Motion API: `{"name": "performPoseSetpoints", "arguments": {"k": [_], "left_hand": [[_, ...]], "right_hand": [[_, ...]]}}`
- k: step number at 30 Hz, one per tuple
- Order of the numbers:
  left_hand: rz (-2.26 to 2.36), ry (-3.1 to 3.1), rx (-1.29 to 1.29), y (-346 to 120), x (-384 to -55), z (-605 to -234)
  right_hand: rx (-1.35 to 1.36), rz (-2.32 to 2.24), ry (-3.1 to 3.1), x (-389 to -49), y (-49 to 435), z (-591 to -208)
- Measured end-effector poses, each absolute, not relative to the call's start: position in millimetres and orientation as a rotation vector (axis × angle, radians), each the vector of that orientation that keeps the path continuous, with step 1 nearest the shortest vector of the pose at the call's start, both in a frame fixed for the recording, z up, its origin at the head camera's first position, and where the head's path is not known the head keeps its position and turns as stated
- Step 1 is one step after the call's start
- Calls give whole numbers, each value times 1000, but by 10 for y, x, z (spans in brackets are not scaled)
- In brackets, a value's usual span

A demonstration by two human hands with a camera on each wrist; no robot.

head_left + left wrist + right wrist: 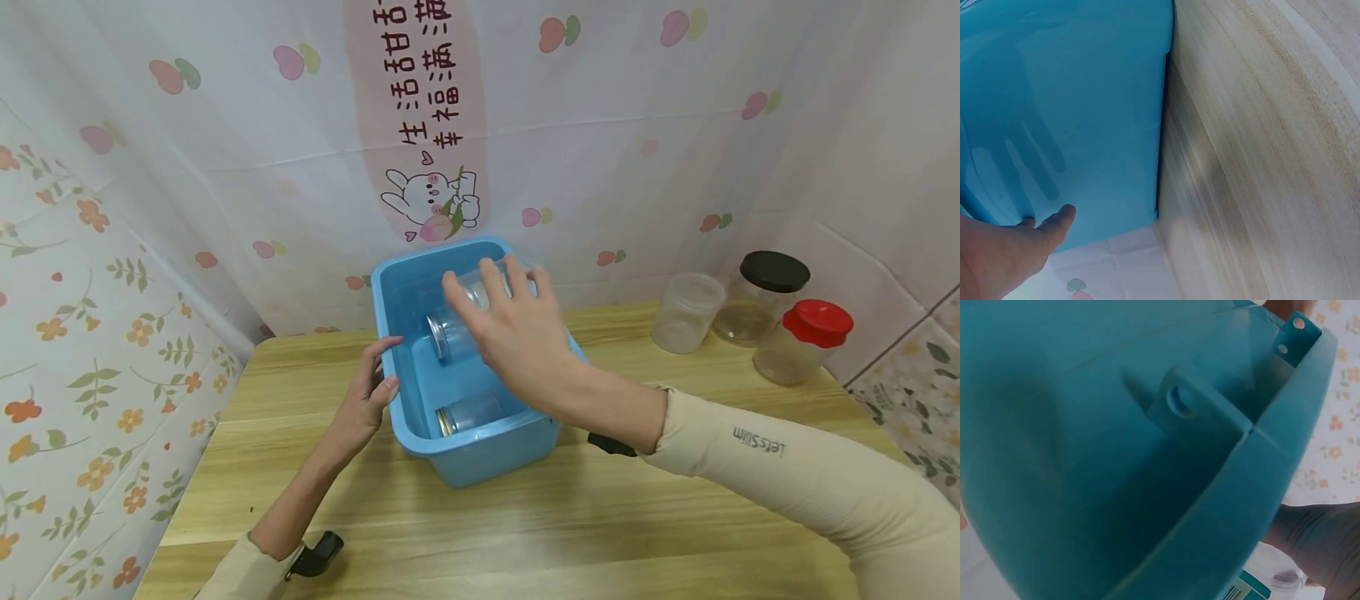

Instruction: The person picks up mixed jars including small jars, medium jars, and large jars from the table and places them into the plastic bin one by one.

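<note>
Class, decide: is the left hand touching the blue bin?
Touching. In the head view, the left hand grips the blue bin by its left rim.

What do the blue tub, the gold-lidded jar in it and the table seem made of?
Blue tub: likely plastic, smooth with a slight sheen; moulded tabs with holes show. Jar: see-through, glass or clear plastic; its gold lid gleams like metal. Table: striped grain, low sheen; real wood or laminate.

Rabbit-print curtain (517, 158) behind a wood-grain table (615, 525), orange-flowered cloth (97, 375) along the left.
</note>
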State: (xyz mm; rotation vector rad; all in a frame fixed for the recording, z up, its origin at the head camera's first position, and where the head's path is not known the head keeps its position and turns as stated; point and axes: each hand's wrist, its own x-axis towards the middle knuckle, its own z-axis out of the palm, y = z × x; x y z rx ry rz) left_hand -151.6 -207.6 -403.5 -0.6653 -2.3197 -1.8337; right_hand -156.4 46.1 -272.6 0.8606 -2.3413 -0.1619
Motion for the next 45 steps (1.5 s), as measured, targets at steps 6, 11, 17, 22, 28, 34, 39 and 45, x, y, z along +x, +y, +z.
{"name": "performPoseSetpoints", "arguments": {"k": [6,11,17,22,28,34,39,45], "left_hand": [[-1831,-2324,-667,-2079,-1519,-4035],[-1823,-2330,-662,-2078,-1511,-4032],[-1830,-2334,-653,-2074,-1499,-4029],[-1825,-2339,-638,-2074,-1498,-4028],[-1837,-2340,-632,-2072,-1491,-4025],[-1828,-2342,-632,-2064,-1500,-4015],[-1833,-2346,-620,-2062,-1503,-4014],[-1837,-2337,-624,-2064,-1495,-4018]], "right_hand": [[834,-214,-2356,-1547,424,-2764],[827,-250,-2381,-1543,386,-2787],[858,-205,-2551,-1542,413,-2780],[864,-158,-2625,-1555,486,-2748],[895,-104,-2659,-1573,579,-2744],[915,-81,-2663,-1611,663,-2767],[931,-53,-2653,-1643,722,-2783],[965,8,-2626,-1656,773,-2785]]}}
